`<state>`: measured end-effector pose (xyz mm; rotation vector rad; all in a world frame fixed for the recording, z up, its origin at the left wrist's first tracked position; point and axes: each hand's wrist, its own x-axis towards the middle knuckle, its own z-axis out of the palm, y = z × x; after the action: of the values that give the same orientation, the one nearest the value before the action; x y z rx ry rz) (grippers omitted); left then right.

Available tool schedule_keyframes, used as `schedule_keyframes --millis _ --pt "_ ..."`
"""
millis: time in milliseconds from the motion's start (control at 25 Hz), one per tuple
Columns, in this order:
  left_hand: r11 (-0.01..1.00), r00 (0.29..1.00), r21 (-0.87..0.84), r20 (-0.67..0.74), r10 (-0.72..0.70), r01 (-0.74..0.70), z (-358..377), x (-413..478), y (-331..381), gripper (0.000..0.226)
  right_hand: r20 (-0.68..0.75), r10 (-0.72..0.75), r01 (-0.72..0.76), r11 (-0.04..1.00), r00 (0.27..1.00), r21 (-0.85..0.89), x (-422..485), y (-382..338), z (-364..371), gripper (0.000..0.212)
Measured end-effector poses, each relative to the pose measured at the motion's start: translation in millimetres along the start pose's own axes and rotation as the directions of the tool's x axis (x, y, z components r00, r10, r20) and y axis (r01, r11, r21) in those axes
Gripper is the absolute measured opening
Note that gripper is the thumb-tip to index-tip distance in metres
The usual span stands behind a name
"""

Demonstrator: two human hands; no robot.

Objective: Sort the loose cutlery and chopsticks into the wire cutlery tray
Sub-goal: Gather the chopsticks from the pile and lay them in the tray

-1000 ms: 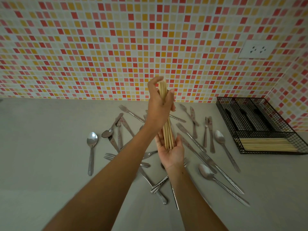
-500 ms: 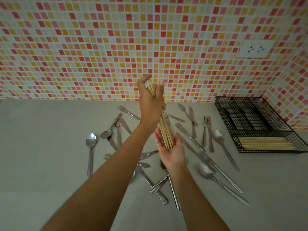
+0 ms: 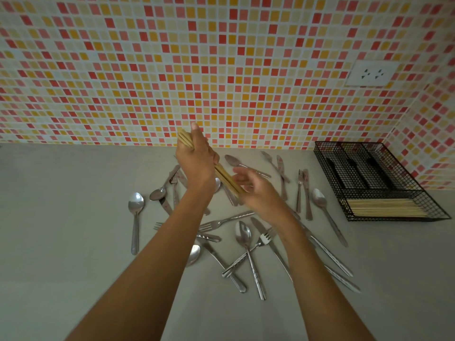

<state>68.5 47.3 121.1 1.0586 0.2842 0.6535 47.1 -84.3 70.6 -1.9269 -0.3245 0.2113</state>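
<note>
Above the grey counter (image 3: 61,217), the left hand (image 3: 197,161) grips a bundle of wooden chopsticks (image 3: 227,179), fingers wrapped closed around its upper part. The bundle is tilted: its upper ends project past the thumb toward the tiled wall (image 3: 172,70), and its lower ends slope down to the right. The right hand (image 3: 258,190) sits just beside the lower ends, palm turned toward them, fingers spread and loosely curled; the chopstick tips reach the palm area, but whether the fingers press on them cannot be determined.

Loose cutlery (image 3: 246,242), comprising spoons, forks and knives, lies scattered on the counter beneath both forearms, several pieces crossing one another. One spoon (image 3: 135,217) lies apart at the left.

The wire cutlery tray (image 3: 327,166) stands at the right, against the wall corner. Its near crosswise compartment holds chopsticks laid flat (image 3: 386,207). A white socket (image 3: 371,73) is mounted on the wall above the tray.
</note>
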Motion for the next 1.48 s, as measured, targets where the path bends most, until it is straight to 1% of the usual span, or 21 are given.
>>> schedule_keyframes --millis 40,80,160,240,280,400,440,480,520,560,680,760,840,960,1080,1120,1200,1240,1280,1360,1480 --pt "1.0 1.0 -0.014 -0.005 -0.006 0.006 0.5 -3.6 0.2 0.034 0.078 -0.002 0.019 0.976 0.997 -0.218 -0.7 -8.3 5.3 0.044" --pt "1.0 1.0 -0.023 -0.005 -0.011 0.011 1.8 -8.3 -0.5 0.033 0.085 -0.013 0.045 0.92 0.996 -0.39 -0.7 -11.7 11.9 0.036" --pt "0.999 0.999 -0.035 0.002 -0.039 0.039 5.3 -21.0 -3.7 0.032 -0.042 -0.085 0.044 0.81 0.996 -0.584 -5.5 -13.2 20.4 0.023" --pt "0.994 0.996 -0.067 0.03 -0.086 0.087 11.3 -36.4 -11.6 0.03 -0.173 -0.151 -0.007 0.734 0.973 -0.68 -12.1 -7.9 17.1 0.027" --pt "0.99 0.991 -0.07 0.054 -0.118 0.122 14.4 -43.7 -16.2 0.031 -0.204 -0.153 -0.033 0.716 0.967 -0.697 -15.9 -4.3 11.3 0.03" --pt "0.976 0.971 -0.039 0.116 -0.209 0.215 24.6 -60.9 -27.4 0.029 -0.203 -0.157 -0.058 0.639 0.967 -0.767 -30.4 11.8 -19.3 0.029" --pt "0.978 0.971 -0.012 0.119 -0.208 0.21 24.7 -62.3 -28.8 0.023 -0.188 -0.199 -0.046 0.56 0.962 -0.827 -33.1 17.3 -30.3 0.027" --pt "0.984 0.976 0.025 0.125 -0.179 0.177 26.4 -65.7 -33.3 0.016 -0.175 -0.248 -0.041 0.467 0.953 -0.884 -36.6 23.8 -45.6 0.028" --pt "0.99 0.981 0.079 0.145 -0.13 0.12 29.1 -69.8 -39.6 0.008 -0.163 -0.27 -0.041 0.404 0.949 -0.914 -40.6 29.9 -63.2 0.029" --pt "0.986 0.979 0.153 0.183 -0.085 0.057 33.1 -75.1 -47.7 0.003 -0.136 -0.238 -0.034 0.39 0.962 -0.92 -44.4 36.4 -81.0 0.028" --pt "0.911 0.946 0.402 0.32 -0.051 -0.087 58.5 -102.5 -77.0 0.02 -0.062 -0.162 0.01 0.413 0.985 -0.911 -52.5 62.7 -134.7 0.022" --pt "0.862 0.933 0.5 0.345 -0.108 -0.085 80.6 -125.9 -96.6 0.028 -0.048 -0.159 0.019 0.396 0.986 -0.918 -59.4 81.1 -169.5 0.022" --pt "0.817 0.9 0.572 0.388 -0.198 -0.067 105.6 -149.5 -119.1 0.03 -0.019 -0.128 0.027 0.348 0.992 -0.937 -65.5 100.9 -209.3 0.022" --pt "0.775 0.821 0.628 0.478 -0.312 -0.071 132.4 -169.1 -147.0 0.031 0.049 -0.041 0.057 0.226 0.998 -0.973 -68.8 126.6 -266.6 0.024" --pt "0.763 0.74 0.633 0.575 -0.349 -0.132 150.7 -177.4 -173.6 0.016 0.092 0.042 0.084 0.165 0.995 -0.983 -64.9 152.8 -318.9 0.026" --pt "0.71 0.689 0.686 0.593 -0.417 -0.16 153.1 -179.5 -183.6 0.027 0.107 0.075 0.094 0.16 0.991 -0.983 -62.6 161.2 -331.5 0.026" --pt "0.555 0.581 0.794 0.581 -0.57 -0.249 153.7 -184.8 -199.0 0.064 0.167 0.125 0.146 0.162 0.978 -0.976 -55.8 178.0 -350.0 0.029" --pt "0.519 0.539 0.792 0.604 -0.588 -0.322 154.0 -187.5 -204.2 0.074 0.2 0.141 0.177 0.163 0.97 -0.971 -51.6 185.5 -356.1 0.031" --pt "0.519 0.505 0.763 0.645 -0.574 -0.385 154.1 -188.8 -209.3 0.076 0.229 0.148 0.204 0.164 0.962 -0.965 -47.5 192.0 -360.2 0.032" --pt "0.548 0.479 0.712 0.702 -0.527 -0.44 153.6 -188.2 -217.5 0.074 0.267 0.144 0.24 0.181 0.953 -0.954 -40.4 202.4 -364.0 0.037" --pt "0.537 0.518 0.727 0.684 -0.514 -0.428 156.1 -189.1 -222.6 0.07 0.29 0.142 0.255 0.22 0.947 -0.942 -32.5 214.2 -368.3 0.048"
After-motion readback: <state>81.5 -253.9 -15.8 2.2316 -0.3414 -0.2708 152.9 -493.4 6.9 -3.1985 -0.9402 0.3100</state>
